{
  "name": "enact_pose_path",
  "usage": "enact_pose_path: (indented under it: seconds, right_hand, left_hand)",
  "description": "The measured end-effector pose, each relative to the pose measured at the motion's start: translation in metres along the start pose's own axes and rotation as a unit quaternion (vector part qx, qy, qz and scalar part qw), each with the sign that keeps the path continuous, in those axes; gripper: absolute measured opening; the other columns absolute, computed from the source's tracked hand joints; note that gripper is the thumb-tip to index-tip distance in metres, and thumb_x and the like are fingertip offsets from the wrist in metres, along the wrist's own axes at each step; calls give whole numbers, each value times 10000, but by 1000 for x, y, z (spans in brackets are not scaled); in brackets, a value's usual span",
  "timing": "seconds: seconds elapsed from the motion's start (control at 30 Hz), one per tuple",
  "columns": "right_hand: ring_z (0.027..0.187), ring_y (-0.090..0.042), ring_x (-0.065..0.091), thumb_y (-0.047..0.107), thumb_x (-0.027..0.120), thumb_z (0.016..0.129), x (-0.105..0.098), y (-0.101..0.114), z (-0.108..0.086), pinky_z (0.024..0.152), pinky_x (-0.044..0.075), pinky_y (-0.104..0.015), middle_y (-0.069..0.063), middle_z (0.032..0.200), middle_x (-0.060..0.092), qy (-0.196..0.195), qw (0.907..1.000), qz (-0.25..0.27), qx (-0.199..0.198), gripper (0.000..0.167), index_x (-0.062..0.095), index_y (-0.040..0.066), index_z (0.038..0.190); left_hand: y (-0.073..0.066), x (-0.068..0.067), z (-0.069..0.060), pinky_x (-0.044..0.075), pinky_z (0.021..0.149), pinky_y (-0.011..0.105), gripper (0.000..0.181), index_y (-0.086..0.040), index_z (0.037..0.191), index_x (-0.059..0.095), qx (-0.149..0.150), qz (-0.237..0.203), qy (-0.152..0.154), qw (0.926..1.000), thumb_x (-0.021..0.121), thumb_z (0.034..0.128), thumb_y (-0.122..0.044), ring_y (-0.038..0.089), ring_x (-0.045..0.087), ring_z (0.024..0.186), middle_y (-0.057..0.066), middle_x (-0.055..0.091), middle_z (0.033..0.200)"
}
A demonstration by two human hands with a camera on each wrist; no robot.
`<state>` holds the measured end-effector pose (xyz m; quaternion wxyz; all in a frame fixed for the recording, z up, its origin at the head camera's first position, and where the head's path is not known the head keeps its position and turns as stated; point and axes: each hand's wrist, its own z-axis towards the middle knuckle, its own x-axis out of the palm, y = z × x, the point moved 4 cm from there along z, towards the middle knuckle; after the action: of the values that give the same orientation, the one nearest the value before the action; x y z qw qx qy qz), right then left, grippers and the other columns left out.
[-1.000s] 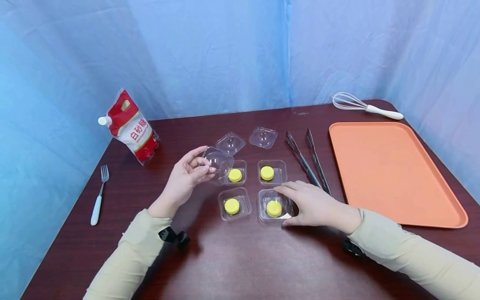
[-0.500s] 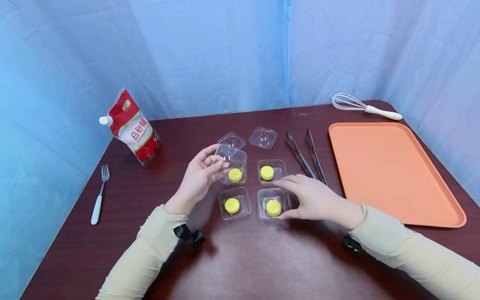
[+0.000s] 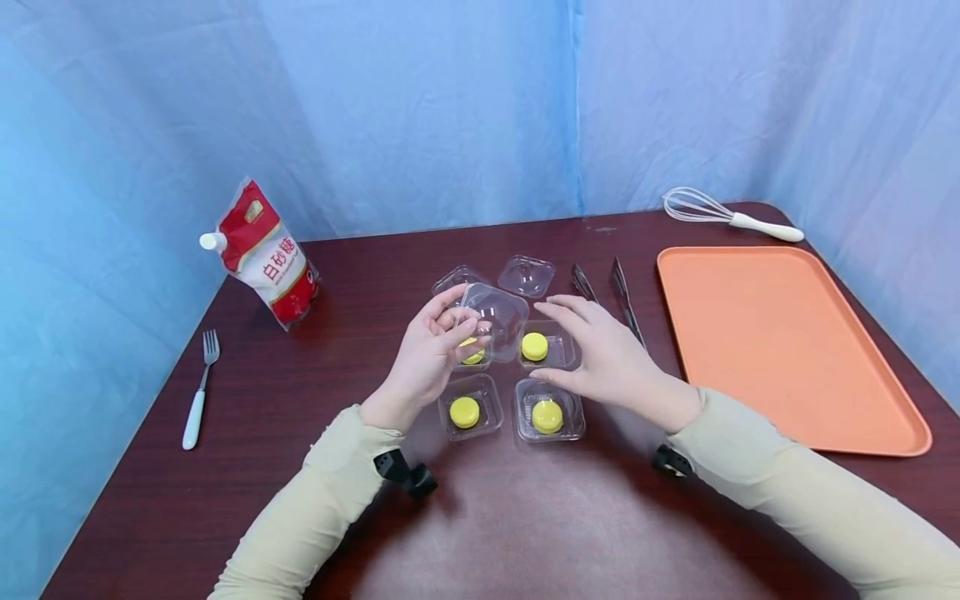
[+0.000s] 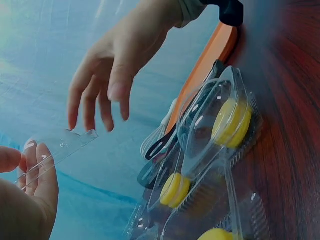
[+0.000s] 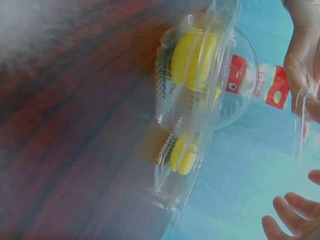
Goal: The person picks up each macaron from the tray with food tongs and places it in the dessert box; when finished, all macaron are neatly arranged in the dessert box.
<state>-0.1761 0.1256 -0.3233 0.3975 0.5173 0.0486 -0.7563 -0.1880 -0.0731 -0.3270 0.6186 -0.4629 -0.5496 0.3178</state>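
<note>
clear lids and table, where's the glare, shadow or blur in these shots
Head view: pale glare on the near table, soft shadow beside the right sleeve, small highlights on the clear lid in the left hand; left wrist view: glints on the domed lid, table hazy toward the top; right wrist view: table grain looks smeared.

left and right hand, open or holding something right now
Left hand: holding a clear, square, domed plastic lid.
Right hand: open, holding nothing.

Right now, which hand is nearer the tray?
Right. The right hand is to the left of the tray; the left hand, holding a lid, is farther left.
</note>
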Motion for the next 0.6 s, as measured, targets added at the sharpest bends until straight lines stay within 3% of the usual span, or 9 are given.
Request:
enact_pose_path:
  seconds: [0.37, 0.6]
  right_hand:
    - [1164, -323, 515, 380, 869, 622, 1, 3, 9, 928, 464, -481, -167, 1308, 510, -376, 9992, -44, -108, 863, 502, 62, 1335]
    - [1109, -312, 543, 359, 871, 608, 4, 5, 8, 887, 481, -469, -156, 1255, 550, -573, 9977, -96, -339, 826, 535, 51, 1296]
  left_hand:
    - [7, 17, 1, 548, 716, 209, 518, -1, 1431, 298, -21, -192, 42, 9998, 423, 940, 106, 40, 655, 749, -72, 589, 778]
    - [13, 21, 1, 548, 714, 201, 537, 16, 1444, 264, -56, -269, 146, 9995, 415, 938, 113, 37, 655, 746, -57, 583, 788]
